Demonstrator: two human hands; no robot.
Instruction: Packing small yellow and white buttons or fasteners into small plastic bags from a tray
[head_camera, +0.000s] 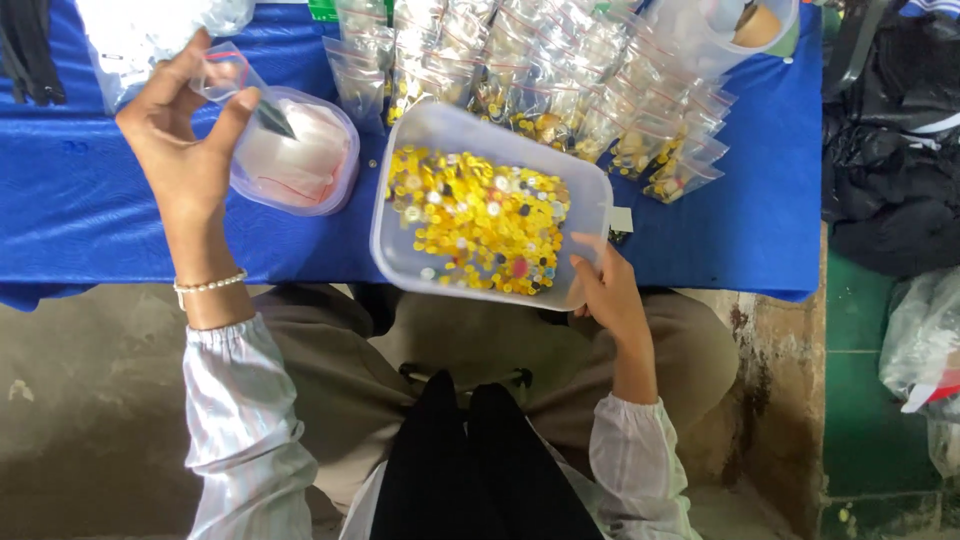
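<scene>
**Sorting small yellow pieces at a blue table**

On blue cloth-covered table (90, 200): right hand (608, 290) grips tilted clear plastic tub of yellow buttons (480, 215) by its near edge, angled toward the lap. Left hand (185, 140) pinches small clear zip bag (225, 75) open above round clear container (300, 155). Filled bags (600, 90) stacked behind.

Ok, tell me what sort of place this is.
Probably a small hand-packing workstation, perhaps at home or in a workshop: a blue-covered table, a clear tub of mostly yellow buttons, and rows of filled zip bags on it.
</scene>
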